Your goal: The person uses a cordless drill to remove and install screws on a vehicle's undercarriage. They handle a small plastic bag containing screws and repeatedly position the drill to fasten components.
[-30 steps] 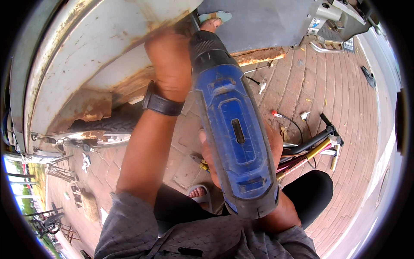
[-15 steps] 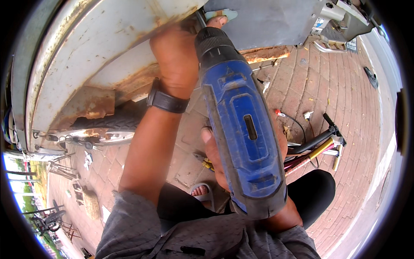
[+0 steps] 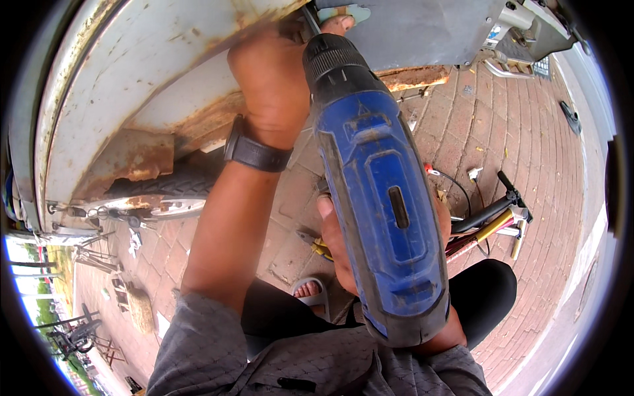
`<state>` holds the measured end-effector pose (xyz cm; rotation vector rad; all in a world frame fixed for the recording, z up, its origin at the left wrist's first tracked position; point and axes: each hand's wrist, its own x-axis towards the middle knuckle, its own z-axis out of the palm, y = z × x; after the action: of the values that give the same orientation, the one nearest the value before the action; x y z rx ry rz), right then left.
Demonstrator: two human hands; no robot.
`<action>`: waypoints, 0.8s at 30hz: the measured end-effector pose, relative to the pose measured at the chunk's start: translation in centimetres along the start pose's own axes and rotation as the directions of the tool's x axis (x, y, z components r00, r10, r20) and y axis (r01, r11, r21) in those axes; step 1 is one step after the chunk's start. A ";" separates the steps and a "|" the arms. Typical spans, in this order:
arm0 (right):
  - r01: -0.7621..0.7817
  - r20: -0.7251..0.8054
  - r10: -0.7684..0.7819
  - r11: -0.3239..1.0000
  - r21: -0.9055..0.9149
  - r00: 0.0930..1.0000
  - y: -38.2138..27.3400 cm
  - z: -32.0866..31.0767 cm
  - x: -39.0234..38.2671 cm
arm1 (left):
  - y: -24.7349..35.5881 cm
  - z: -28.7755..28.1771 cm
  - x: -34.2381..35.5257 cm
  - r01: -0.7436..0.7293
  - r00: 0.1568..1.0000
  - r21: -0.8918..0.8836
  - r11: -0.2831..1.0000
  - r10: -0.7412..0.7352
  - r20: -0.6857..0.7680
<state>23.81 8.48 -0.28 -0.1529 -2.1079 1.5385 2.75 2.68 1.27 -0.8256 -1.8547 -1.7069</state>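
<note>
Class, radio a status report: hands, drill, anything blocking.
Right hand gripping blue drill. Left hand beside drill's front, near rusty panel. Drill hides most of right hand; tip of bit unseen.

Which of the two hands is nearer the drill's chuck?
The left hand, beside the black chuck; the right hand is farther back, wrapped under the blue drill.

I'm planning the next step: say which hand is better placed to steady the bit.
Likely the left hand: it is up beside the bit and chuck, while the right hand holds the drill farther back, partly hidden under it.
</note>
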 end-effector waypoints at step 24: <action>-0.026 0.025 0.025 0.999 0.035 0.999 -0.1 -0.1 0.0 | 0.2 0.1 -0.2 0.013 1.000 -0.016 1.000 -0.013 -0.010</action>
<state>23.86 8.51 -0.17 -0.1489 -2.1041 1.5993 2.99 2.74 1.27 -0.8117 -1.8460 -1.7323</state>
